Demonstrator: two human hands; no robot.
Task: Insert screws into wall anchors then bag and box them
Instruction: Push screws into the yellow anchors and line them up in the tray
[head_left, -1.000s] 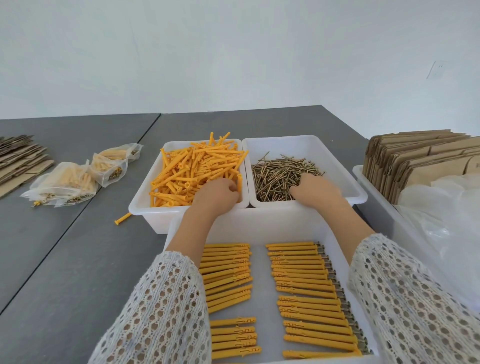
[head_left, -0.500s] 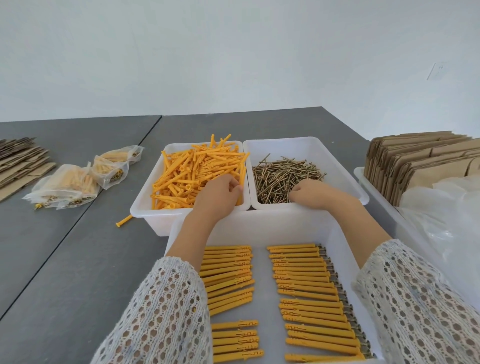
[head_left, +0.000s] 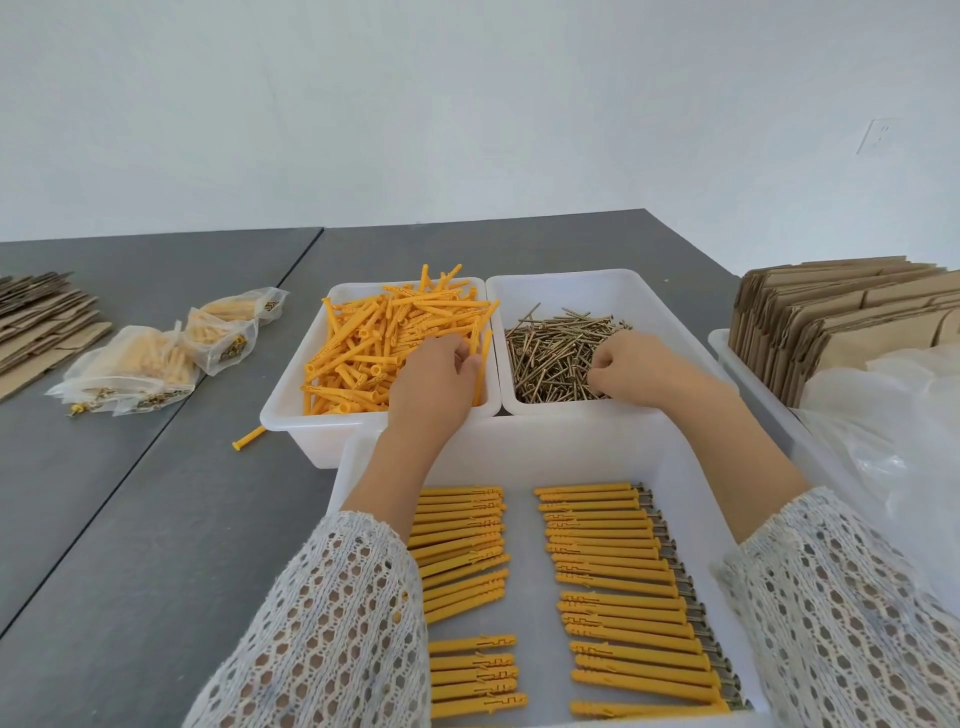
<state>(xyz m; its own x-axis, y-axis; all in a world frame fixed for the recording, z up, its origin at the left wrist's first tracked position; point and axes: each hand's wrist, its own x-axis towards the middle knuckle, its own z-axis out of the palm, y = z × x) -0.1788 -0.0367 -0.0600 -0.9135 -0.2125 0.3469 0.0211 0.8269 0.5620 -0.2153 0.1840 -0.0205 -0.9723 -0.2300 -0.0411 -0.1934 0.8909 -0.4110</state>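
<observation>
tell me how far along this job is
Done: rows of anchors with screws in fill the near tray, and three filled bags lie on the table. In hand: the left hand picks at loose anchors, the right hand at screws. Left: bagging the rows, then boxing; the cardboard lies flat.

The left hand (head_left: 434, 382) curls its fingers in the tub of orange wall plugs (head_left: 384, 353); whether it grips one cannot be told. The right hand (head_left: 636, 366) reaches, fingers curled, into the tub of screws (head_left: 556, 358). In the near tray (head_left: 524, 452), assembled plugs (head_left: 618, 577) lie in rows. Filled bags (head_left: 156, 358) sit on the desk (head_left: 130, 519), and flat cardboard (head_left: 852, 317) stands at right.
</observation>
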